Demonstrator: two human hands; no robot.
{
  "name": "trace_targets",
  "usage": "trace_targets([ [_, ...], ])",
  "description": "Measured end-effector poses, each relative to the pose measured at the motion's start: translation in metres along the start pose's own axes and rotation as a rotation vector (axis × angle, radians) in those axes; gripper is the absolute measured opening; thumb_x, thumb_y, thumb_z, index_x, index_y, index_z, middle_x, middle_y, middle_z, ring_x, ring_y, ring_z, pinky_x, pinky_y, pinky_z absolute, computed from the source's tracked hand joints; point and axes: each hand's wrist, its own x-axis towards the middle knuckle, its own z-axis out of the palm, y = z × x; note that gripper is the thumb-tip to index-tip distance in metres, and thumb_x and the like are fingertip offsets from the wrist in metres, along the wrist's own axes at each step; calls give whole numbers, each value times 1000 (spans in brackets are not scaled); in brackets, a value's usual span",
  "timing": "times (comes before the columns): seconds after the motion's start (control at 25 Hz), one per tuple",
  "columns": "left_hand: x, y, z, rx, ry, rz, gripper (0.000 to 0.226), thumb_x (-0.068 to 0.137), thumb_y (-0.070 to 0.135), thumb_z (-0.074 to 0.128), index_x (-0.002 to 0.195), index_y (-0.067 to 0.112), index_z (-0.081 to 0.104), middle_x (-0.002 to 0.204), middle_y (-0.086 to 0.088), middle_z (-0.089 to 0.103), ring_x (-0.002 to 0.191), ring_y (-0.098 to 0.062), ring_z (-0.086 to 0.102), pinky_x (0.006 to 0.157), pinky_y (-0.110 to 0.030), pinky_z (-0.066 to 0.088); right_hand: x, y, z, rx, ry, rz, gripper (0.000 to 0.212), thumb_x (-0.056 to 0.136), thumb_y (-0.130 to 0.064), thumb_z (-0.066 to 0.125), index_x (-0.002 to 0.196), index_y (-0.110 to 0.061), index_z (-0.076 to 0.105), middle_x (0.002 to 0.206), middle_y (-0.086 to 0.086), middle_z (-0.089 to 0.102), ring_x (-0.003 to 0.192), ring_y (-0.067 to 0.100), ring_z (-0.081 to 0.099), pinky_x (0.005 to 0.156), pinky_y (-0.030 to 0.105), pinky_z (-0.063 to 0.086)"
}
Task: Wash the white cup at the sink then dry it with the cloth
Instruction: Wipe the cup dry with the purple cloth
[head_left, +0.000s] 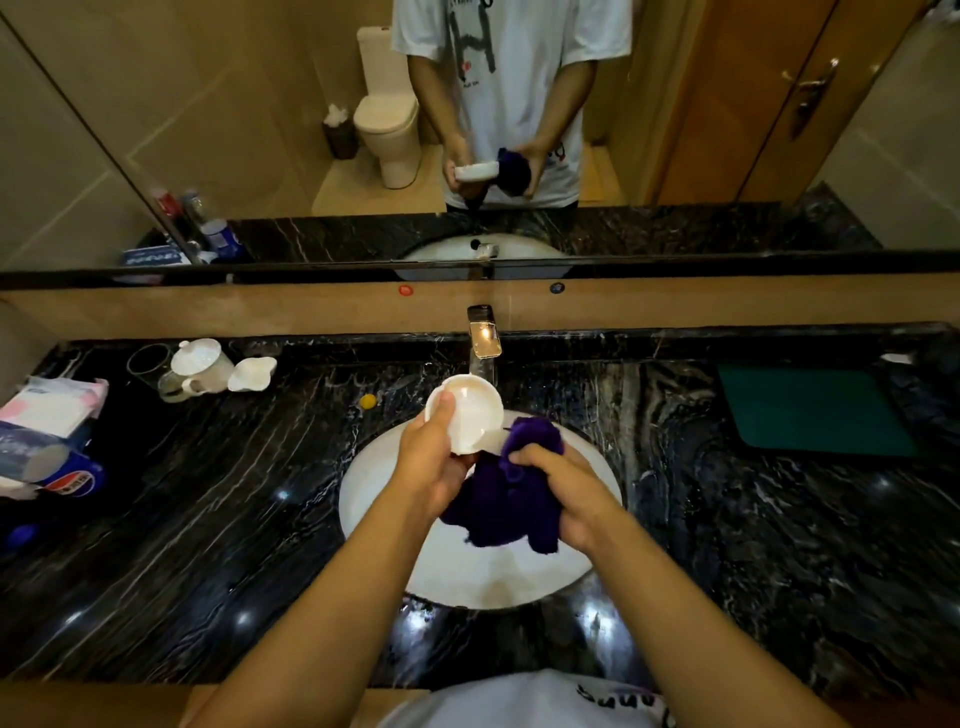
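My left hand (434, 457) grips the white cup (470, 410) above the round white sink (374, 525), its mouth tilted up and toward the tap (483, 340). A dark purple cloth (506, 499) is bunched in my right hand (563, 491), just right of the cup. The cloth's top edge touches the cup's lower right side and the rest hangs over the basin. No water is seen running from the tap.
A black marble counter (208, 519) surrounds the sink. At the back left stand a white teapot (200, 366), a white dish (252, 373) and a glass (148, 364); packets and a can lie far left. A green mat (815, 408) lies at the right. A mirror runs behind.
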Motion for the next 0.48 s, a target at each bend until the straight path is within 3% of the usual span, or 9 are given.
trace_targets([
  [0.08,1,5,-11,-48,-10,-31,34,104,29,59,130,7,58,122,-22,68,104,-37,68,67,-43,63,1,-10,-10,11,28,-101,34,85,-5,71,118,-14,67,102,18,75,86,29,74,69,41,61],
  [0.16,-1,4,-17,92,-56,-49,35,102,30,62,128,7,61,121,-20,68,99,-34,68,60,-37,62,4,-23,-13,64,28,-138,37,88,-15,70,124,-18,64,109,16,74,95,30,71,75,44,60],
  [0.28,-11,0,-11,376,-223,4,32,102,32,61,123,8,68,116,-28,71,96,-38,69,71,-46,56,1,-38,-1,21,-77,-122,47,86,-26,72,130,-15,61,109,16,73,91,27,73,72,43,60],
  [0.36,-16,-2,-1,379,-272,104,28,102,28,60,118,9,72,111,-27,75,96,-40,70,77,-51,54,-1,-37,12,-101,-106,-209,48,80,-18,78,125,-17,61,102,12,76,85,24,75,65,40,62],
  [0.48,-24,-7,16,375,-159,285,20,98,22,62,110,16,77,107,-18,77,100,-36,72,85,-48,58,0,-23,29,-206,90,-420,57,71,1,81,121,-16,58,100,7,74,79,17,73,65,29,59],
])
